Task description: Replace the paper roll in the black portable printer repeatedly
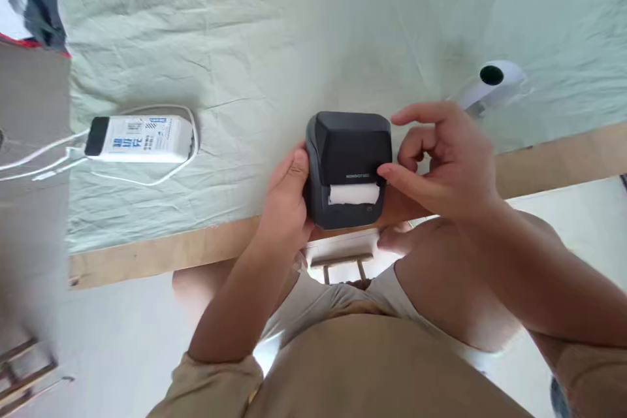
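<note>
Pale green cloth [245,72], wrinkled, over a wood-edged table [161,251]. Printer [355,150] at the near edge, between both hands, white paper [353,194] showing at its front. Handling judged best with a firm left hold and light right touch, clear of the paper. Left hand [288,199] clamped on its left side, thumb uppermost; right hand [450,160] curled, thumb and index apart, thumb seemingly touching the right edge.

"Where's the black boxy printer [355,150]?"

"Between the left hand [287,199] and right hand [455,160], at the wooden bench [161,255]'s near edge."

"Far left?"

"A white rectangular block [142,138] looped by a thin white cable [196,140], on the pale green cloth [245,52]."

"Right?"

"A white rounded object [512,75], just beyond the right hand."
</note>
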Motion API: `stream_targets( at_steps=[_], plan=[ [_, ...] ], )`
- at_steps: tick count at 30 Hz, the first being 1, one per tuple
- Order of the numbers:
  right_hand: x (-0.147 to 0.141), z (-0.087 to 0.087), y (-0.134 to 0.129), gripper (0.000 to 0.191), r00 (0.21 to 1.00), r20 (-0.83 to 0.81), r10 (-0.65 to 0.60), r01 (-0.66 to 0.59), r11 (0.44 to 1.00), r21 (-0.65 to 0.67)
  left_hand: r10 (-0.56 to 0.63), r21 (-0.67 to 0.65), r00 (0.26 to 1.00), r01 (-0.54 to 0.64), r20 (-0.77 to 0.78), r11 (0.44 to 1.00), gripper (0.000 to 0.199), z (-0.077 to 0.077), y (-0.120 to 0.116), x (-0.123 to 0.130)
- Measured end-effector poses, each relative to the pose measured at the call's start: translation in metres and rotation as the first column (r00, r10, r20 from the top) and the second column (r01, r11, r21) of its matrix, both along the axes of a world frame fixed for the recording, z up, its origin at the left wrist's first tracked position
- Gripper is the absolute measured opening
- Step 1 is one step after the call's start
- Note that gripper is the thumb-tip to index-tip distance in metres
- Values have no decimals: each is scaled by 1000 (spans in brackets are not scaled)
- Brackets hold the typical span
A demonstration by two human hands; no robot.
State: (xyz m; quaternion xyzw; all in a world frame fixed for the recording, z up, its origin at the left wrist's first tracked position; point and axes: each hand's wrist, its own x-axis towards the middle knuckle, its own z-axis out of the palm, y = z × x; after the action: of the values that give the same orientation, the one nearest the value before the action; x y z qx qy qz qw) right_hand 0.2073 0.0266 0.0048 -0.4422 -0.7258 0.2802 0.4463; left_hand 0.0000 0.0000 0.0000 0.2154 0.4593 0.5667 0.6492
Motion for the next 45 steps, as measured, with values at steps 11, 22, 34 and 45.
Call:
stream_targets(
  at_steps=[11, 22, 34, 45],
  plan=[
    [-13, 13, 0, 7, 979, 2, -203, 193, 936, 294, 10, 35, 1000, -10, -7, 999, 32, -4, 3, 3],
    [-17, 21, 11, 21, 849, 521, -87, -2, 986, 168, -124, 62, 991, 126, -48, 990, 27, -1, -2, 1],
    [11, 31, 22, 20, 957, -148, -250, 227, 961, -160, -73, -74, 996, 68, -57, 995, 36, 0, -1, 1],
    [30, -4, 34, 27, 995, 72, -67, 88, 930, -358, -65, -63, 997, 62, -38, 996, 34, 1, 1, 1]
  ],
)
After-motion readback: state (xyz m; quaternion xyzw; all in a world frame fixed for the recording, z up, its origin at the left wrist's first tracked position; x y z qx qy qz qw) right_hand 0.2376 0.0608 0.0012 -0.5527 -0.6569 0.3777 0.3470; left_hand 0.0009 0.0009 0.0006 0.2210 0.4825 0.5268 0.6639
